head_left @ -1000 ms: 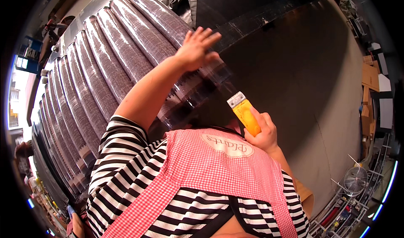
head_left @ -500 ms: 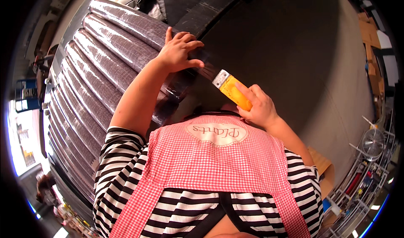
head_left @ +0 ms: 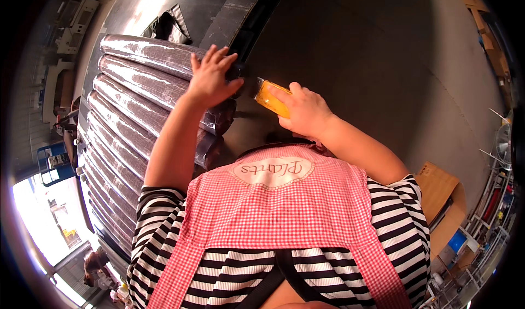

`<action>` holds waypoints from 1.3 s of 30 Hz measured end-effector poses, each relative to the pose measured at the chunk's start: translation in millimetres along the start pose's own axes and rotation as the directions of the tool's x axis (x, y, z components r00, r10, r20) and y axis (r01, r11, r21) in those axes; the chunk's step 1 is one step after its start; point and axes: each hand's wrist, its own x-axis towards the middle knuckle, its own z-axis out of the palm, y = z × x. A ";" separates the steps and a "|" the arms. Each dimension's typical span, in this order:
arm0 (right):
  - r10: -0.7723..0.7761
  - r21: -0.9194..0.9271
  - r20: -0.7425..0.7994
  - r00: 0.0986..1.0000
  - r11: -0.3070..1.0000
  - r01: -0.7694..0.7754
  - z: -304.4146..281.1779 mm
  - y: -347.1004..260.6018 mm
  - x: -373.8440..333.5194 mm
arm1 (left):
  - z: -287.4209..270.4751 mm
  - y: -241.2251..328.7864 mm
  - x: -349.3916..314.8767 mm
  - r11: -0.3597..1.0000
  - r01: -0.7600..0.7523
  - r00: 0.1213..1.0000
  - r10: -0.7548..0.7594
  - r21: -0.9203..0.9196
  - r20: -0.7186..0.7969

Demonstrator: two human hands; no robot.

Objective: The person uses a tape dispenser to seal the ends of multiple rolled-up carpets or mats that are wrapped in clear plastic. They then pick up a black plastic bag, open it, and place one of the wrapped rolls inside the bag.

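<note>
Several dark, patterned rolls in shiny clear wrap lie side by side to my left. My left hand, fingers spread, rests at the near-right end of the uppermost roll. In my right hand is a flat paintbrush with a yellow handle and a metal band, gripped by the handle. Its dark bristle end points left at the roll end beside my left thumb. Blur and shadow hide whether the bristles touch the roll.
A crumpled black plastic sheet lies on the dark table beyond the rolls. An open cardboard box stands at right, with a fan and metal racks farther off. A blue chair is at far left.
The view has shifted, and the rolls sit lower in it. My right hand has brought the brush leftward, closer to the roll end. My left hand stays spread at the top roll's end.
</note>
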 end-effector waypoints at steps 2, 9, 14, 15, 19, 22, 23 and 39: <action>0.040 0.009 0.089 0.995 0.999 -0.041 -13.7 -16.6 12.7 | 16.0 29.3 -6.0 0.996 0.079 0.995 -0.077 0.043 -0.057; 0.330 -0.123 0.406 0.852 0.944 -0.307 -50.6 -25.1 85.3 | 36.5 43.3 4.6 0.988 0.129 0.963 -0.103 0.090 -0.251; 0.393 -0.085 0.312 0.865 0.918 -0.387 -31.3 54.2 39.4 | 45.3 45.6 6.0 0.966 0.153 0.956 -0.091 0.209 -0.279; 0.433 -0.039 0.316 0.844 0.895 -0.444 -35.4 61.0 24.3 | 41.1 49.5 7.9 0.951 0.168 0.968 -0.109 0.258 -0.228; 0.434 0.248 0.203 0.878 0.844 -0.475 11.1 133.6 -31.4 | 44.9 62.9 13.2 0.874 0.211 0.965 -0.113 0.438 -0.238; 0.457 0.342 0.139 0.878 0.810 -0.476 19.5 141.2 -58.8 | 43.3 69.1 25.3 0.844 0.223 0.975 -0.182 0.488 -0.131; 0.466 0.362 0.128 0.876 0.800 -0.479 24.2 145.8 -66.1 | 38.9 71.1 35.2 0.858 0.220 0.975 -0.206 0.465 -0.080; 0.408 0.541 0.025 0.913 0.762 -0.356 16.3 136.0 -88.5 | -8.6 -69.5 6.8 0.898 0.415 0.900 -0.429 -0.144 -0.080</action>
